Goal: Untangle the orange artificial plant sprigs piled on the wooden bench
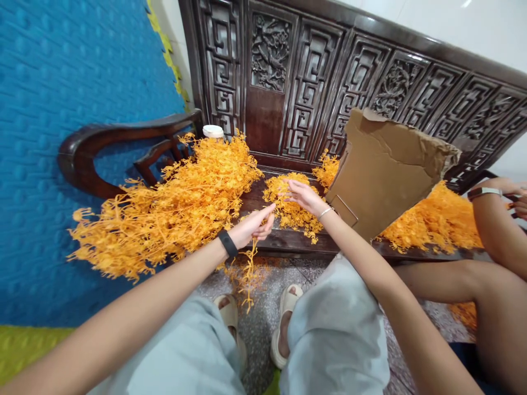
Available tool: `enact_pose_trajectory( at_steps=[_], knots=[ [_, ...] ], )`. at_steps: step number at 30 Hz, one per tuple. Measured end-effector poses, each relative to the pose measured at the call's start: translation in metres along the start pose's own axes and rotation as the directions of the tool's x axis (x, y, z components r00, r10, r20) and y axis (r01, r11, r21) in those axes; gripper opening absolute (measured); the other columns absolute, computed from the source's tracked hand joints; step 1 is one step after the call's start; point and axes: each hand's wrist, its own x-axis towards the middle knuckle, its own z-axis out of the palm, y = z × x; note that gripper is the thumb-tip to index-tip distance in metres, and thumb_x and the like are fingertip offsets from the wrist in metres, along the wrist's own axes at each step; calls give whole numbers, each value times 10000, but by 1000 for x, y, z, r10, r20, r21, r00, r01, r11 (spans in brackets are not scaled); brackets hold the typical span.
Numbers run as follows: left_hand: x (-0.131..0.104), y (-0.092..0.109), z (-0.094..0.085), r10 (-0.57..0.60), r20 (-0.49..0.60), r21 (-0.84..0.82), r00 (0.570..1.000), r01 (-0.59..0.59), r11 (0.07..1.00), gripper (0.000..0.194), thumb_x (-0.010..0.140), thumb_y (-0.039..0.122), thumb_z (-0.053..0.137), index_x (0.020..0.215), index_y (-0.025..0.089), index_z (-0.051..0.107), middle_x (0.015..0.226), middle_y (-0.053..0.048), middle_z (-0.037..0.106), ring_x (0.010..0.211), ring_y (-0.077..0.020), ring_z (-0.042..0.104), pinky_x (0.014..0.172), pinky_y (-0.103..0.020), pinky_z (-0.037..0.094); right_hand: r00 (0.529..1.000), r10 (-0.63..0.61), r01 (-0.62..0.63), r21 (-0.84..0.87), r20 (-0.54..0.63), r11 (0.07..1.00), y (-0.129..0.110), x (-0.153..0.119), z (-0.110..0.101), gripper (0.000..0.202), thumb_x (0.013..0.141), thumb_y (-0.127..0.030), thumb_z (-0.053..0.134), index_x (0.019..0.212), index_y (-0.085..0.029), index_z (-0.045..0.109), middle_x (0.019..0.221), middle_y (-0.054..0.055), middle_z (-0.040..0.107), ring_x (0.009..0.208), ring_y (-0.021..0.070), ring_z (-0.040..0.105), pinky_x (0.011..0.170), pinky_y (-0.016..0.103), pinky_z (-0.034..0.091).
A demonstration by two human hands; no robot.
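Observation:
My left hand [252, 226], with a dark band at its wrist, is closed on an orange branching plastic sprig [249, 274] that dangles below it over the floor. My right hand [302, 195] reaches over a small orange pile [292, 211] on the wooden bench; its fingers are stretched out and apart, and I see nothing held in them. To the left, a large heap of the same orange sprigs [185, 203] covers the end of the bench and spills past the armrest.
A cardboard sheet [387, 170] leans upright on the bench, with more orange sprigs [436, 219] behind it. At the right sits another person [498, 230]. The carved bench back [265, 120] and curved armrest [82, 148] bound the space. A white round object [213, 131] stands behind the heap.

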Motion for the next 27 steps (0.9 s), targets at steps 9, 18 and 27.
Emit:
enact_pose_trajectory(
  at_steps=[9, 18, 27],
  knots=[
    [3, -5, 1, 0, 30, 31, 1000, -1, 1000, 570, 846, 521, 349, 417, 152, 423, 315, 66, 159, 290, -44, 178, 349, -185, 209, 999, -24, 24, -18, -44, 1000, 5, 3, -13, 214, 669, -143, 637, 871, -177, 572, 738, -8, 627, 672, 100, 609, 654, 233, 484],
    [-6, 0, -6, -17, -42, 80, 999, 21, 997, 527, 855, 477, 367, 471, 144, 508, 309, 62, 197, 295, -46, 198, 373, -191, 232, 999, -29, 27, -78, -23, 997, 8, 2, -25, 348, 466, -312, 787, 661, -141, 554, 583, -41, 559, 537, 60, 517, 560, 198, 410],
    [-2, -1, 0, -89, -124, 10, 988, 91, 996, 431, 869, 346, 396, 508, 132, 494, 326, 85, 178, 300, -28, 138, 363, -176, 128, 957, 98, -115, -44, -274, 992, 10, 12, -29, 150, 630, -175, 685, 576, -125, 554, 523, -11, 569, 515, 73, 539, 526, 189, 397]
  ],
)
